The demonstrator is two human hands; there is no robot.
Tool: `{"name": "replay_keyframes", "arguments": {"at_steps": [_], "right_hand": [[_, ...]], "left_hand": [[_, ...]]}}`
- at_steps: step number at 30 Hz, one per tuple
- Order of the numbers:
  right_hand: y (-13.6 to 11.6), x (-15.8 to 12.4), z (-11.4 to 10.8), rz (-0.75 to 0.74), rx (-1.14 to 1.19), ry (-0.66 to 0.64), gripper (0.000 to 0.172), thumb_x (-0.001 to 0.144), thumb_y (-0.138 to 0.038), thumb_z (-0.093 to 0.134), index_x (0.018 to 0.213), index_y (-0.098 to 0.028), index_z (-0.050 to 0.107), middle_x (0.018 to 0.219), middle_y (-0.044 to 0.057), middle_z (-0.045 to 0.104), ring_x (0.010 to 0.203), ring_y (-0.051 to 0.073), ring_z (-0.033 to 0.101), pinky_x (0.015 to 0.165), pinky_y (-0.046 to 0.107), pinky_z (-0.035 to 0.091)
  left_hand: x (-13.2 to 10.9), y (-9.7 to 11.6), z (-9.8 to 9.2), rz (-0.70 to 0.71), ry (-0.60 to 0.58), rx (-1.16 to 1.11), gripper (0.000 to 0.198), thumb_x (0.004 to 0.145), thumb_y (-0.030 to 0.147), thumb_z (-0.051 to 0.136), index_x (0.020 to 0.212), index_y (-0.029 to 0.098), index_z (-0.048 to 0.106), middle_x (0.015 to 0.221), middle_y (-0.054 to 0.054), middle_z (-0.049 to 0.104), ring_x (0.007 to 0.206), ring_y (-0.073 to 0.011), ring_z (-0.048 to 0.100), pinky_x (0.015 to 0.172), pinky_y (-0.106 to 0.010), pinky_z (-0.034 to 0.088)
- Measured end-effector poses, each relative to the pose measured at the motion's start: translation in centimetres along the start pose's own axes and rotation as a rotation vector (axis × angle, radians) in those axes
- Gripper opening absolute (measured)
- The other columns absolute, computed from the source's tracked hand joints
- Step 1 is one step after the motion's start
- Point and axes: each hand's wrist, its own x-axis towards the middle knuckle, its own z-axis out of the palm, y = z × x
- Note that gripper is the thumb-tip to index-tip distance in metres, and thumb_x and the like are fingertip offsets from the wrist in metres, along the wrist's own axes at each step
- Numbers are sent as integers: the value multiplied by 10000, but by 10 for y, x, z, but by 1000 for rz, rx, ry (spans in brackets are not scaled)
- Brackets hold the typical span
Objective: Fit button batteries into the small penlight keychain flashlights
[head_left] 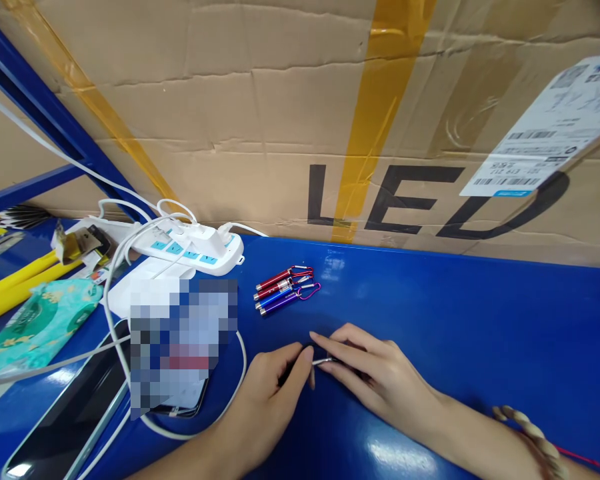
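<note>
My left hand [275, 387] is closed, with thumb and forefinger pinched on a small object whose silvery metal link [323, 361] shows between the hands. Most of that object is hidden by the fingers, and its kind is unclear. At the other end of it, the fingertips of my right hand [380, 373] are pressed together around it. Just beyond the hands, several slim pen-shaped keychain flashlights [280, 293] lie side by side on the blue table [460, 333]. They are red, blue and purple, with small carabiner clips at their right ends.
A white power strip [200, 250] with plugs and looping white cables stands at back left. A partly blurred phone [180, 407], a dark-screened phone [70, 413], a green tissue pack [40, 320] and yellow tubes [25, 287] lie left. A big cardboard box [260, 133] rises behind.
</note>
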Motion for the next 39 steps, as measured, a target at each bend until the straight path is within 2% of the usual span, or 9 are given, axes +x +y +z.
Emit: {"name": "replay_keyframes", "arguments": {"at_steps": [6,13,17,20,23,29,33,36,39], "right_hand": [[-1,2,-1,-96,-139,-126,401,977,-313,333,1259,-106,531,892,98,634,695,164,636,567,266,524],[-1,6,-6,-96,-70,-178,382,977,-320,335,1141,-90,592,777,65,595,577,125,559,503,232,441],[-2,4,-5,-92,-43,-147,365,978,-299,328,1033,-94,625,724,48,552,551,114,501,487,229,402],[-2,3,-1,-85,-18,-81,376,980,-280,314,904,-117,645,674,25,511,518,98,442,465,218,375],[-1,3,1,-88,-3,-29,376,979,-268,318,862,-121,643,663,18,487,521,97,422,466,218,371],[3,7,-6,-19,43,63,301,967,-274,371,894,-134,628,702,24,504,584,105,473,531,207,417],[1,6,-5,-6,101,136,260,958,-232,396,893,-167,639,730,16,517,627,99,504,593,198,437],[-3,8,-4,-24,87,168,253,961,-234,390,1043,-162,618,741,17,522,631,103,510,582,200,442],[-4,13,-14,-11,-34,124,293,971,-270,366,1131,-145,577,783,33,551,655,115,539,610,212,463]], "left_hand": [[0,-3,-1,70,-28,53,398,940,423,307,610,204,345,547,75,295,496,-98,246,460,-236,222],[-1,-1,-1,135,-75,183,361,954,385,249,639,229,329,536,75,262,472,-117,260,470,-254,231],[0,-3,0,158,-81,188,359,961,381,245,646,231,328,534,78,252,465,-118,264,471,-253,230],[0,-3,0,173,-90,204,337,961,359,265,672,224,374,534,80,286,461,-113,279,473,-251,229],[0,-2,0,168,-90,221,307,953,341,293,699,214,409,551,78,315,473,-107,294,475,-243,233],[0,-2,-1,140,-125,111,254,957,379,266,815,224,409,531,95,294,456,-108,287,458,-230,235],[0,-1,-1,201,-151,149,235,955,353,270,844,222,431,535,89,316,465,-114,305,480,-231,247],[-2,2,2,261,-150,255,213,936,326,324,798,214,441,570,75,355,487,-110,337,505,-232,250],[-7,4,4,294,-172,298,212,928,330,323,802,210,443,588,67,368,502,-112,356,515,-230,257]]}}
